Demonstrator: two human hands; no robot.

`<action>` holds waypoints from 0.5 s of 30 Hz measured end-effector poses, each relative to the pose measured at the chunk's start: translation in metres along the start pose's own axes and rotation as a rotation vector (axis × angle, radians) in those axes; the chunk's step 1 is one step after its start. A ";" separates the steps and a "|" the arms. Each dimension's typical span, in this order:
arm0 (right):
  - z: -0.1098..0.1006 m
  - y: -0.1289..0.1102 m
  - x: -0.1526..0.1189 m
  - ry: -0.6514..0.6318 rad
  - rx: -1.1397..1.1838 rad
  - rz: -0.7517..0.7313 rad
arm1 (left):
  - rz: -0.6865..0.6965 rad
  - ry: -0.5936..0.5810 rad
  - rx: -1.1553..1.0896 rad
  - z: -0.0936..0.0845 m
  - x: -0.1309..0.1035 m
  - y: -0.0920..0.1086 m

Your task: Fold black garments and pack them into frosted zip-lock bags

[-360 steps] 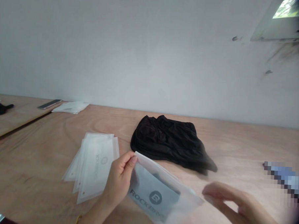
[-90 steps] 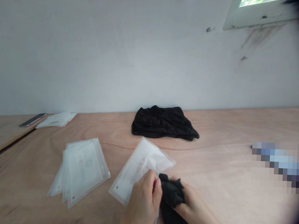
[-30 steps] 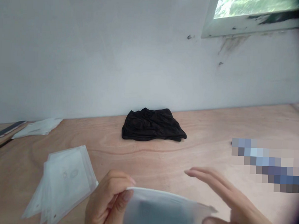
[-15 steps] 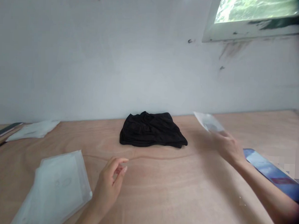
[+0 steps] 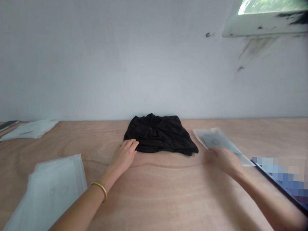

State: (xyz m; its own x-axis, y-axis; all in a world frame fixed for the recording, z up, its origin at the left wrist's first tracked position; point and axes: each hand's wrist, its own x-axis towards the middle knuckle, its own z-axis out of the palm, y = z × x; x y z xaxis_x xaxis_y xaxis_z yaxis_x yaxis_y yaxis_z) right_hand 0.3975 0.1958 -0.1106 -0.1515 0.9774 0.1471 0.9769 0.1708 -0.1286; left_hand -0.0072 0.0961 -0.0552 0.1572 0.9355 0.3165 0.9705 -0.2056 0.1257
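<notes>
A pile of black cloth (image 5: 160,133) lies on the wooden table (image 5: 165,197) near the wall. My left hand (image 5: 124,155), a gold bangle on its wrist, reaches forward; its fingertips touch the pile's near left edge and hold nothing. A frosted plastic bag with a dark item inside (image 5: 218,141) lies flat to the right of the pile. My right hand (image 5: 222,160) is blurred and sits at the near edge of that bag, with no grip on it visible.
A stack of empty frosted bags (image 5: 51,189) lies at the near left. More white bags (image 5: 31,129) and a phone (image 5: 0,125) sit far left. A dark-edged blue item (image 5: 281,175), partly pixelated, lies at the right. The white wall runs along the table's far side.
My right hand has set the filled bag down to the right of the black pile and drawn back. My left hand has moved forward to the pile's edge.
</notes>
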 end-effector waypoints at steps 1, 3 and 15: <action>0.001 -0.002 -0.004 0.008 0.001 -0.008 | 0.010 -0.007 0.018 0.005 0.004 -0.002; 0.001 -0.004 -0.013 0.037 0.008 -0.024 | 0.025 -0.022 0.050 0.013 0.010 -0.007; -0.025 0.116 -0.098 0.376 -0.154 0.286 | 0.042 -0.023 0.166 0.030 0.015 -0.023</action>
State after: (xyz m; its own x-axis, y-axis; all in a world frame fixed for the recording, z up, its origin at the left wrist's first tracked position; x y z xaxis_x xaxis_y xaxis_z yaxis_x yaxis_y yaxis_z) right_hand 0.5290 0.1164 -0.1159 0.1629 0.8649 0.4747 0.9866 -0.1454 -0.0737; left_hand -0.0222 0.1233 -0.0815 0.2010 0.9337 0.2964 0.9795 -0.1964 -0.0453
